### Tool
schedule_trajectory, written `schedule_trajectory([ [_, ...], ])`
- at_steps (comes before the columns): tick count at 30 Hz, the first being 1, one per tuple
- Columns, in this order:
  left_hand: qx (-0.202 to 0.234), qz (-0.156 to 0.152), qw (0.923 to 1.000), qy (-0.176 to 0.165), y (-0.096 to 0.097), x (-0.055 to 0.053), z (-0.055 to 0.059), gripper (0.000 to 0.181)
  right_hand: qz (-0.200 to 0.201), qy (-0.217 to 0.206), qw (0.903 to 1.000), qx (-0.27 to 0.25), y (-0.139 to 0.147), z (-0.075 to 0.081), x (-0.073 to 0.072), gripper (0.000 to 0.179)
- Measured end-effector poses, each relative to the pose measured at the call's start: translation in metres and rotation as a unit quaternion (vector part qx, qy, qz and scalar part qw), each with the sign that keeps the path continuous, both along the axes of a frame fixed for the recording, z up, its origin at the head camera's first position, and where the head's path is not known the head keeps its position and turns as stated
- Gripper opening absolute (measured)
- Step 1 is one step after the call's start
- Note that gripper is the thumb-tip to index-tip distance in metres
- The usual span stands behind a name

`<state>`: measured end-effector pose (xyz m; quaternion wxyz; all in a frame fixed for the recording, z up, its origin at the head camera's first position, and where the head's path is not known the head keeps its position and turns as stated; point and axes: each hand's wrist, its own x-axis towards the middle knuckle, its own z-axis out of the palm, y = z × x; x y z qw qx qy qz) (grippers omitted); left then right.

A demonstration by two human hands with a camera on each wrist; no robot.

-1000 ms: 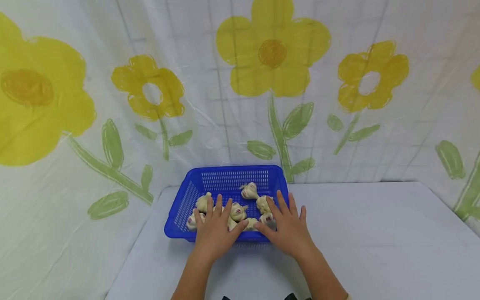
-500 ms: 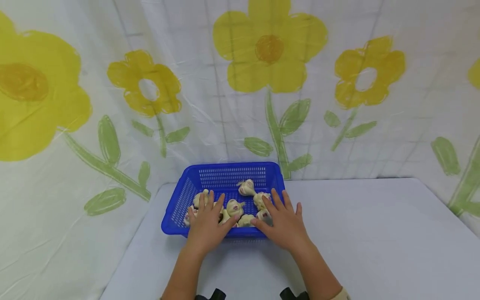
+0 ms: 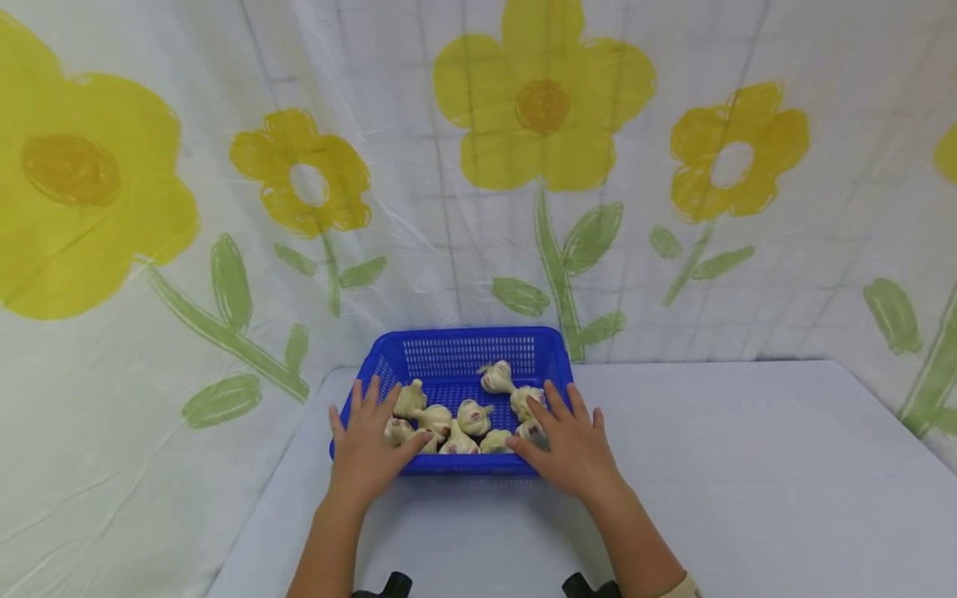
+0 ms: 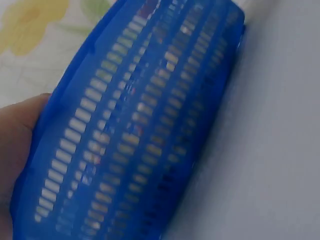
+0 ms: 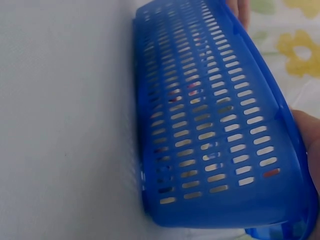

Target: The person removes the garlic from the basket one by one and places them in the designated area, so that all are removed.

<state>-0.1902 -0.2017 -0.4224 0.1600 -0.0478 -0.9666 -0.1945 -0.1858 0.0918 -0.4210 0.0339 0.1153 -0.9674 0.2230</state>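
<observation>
A blue slotted plastic basket point(image 3: 469, 334) holds several pale garlic bulbs point(image 3: 473, 417), some with purple streaks. My left hand point(image 3: 366, 453) lies over the basket's front left corner, fingers spread and pointing away from me. Over the front right corner rests my right hand point(image 3: 574, 453), also spread, its thumb by the front garlic. In the left wrist view the left hand point(image 4: 15, 135) meets the rim of the basket point(image 4: 125, 130). The right wrist view has the right hand point(image 5: 310, 145) at the rim of the basket point(image 5: 215, 110). Neither hand holds a garlic bulb.
The basket stands at the back of a white-covered table point(image 3: 718, 473). Behind it hangs a white curtain point(image 3: 419, 249) printed with yellow flowers. Two black device parts point(image 3: 396, 584) show at the bottom edge, between the forearms.
My left hand has moved left from above the garlic to the basket's left corner, uncovering more bulbs. The right hand has stayed at the right corner. The basket keeps its place.
</observation>
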Motion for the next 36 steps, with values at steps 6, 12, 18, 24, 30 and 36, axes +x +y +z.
schedule_trajectory([
  [6,0.141,0.041,0.9884,-0.037,-0.040,-0.004,-0.008,0.090,-0.002,0.004,1.0000,0.001,-0.002,-0.002,-0.003,0.078],
  [12,0.346,0.035,0.9357,-0.057,-0.060,-0.006,-0.038,0.078,-0.005,0.004,1.0000,-0.001,-0.002,-0.001,-0.004,0.075],
  [18,0.387,0.000,0.9182,0.086,-0.058,-0.002,-0.067,0.048,-0.008,0.009,0.9999,0.012,-0.003,-0.003,-0.006,0.077],
  [24,0.362,-0.019,0.9201,0.149,-0.059,-0.002,-0.072,0.047,-0.010,0.017,0.9995,0.024,-0.009,-0.001,-0.011,0.076],
  [30,0.354,-0.038,0.9199,0.164,-0.059,-0.004,-0.067,0.049,0.006,0.023,0.9986,0.047,-0.018,0.004,-0.021,0.073],
  [36,0.357,-0.016,0.9208,0.157,-0.046,0.009,-0.046,0.043,0.069,-0.034,0.9966,0.030,-0.031,0.002,-0.038,0.073],
])
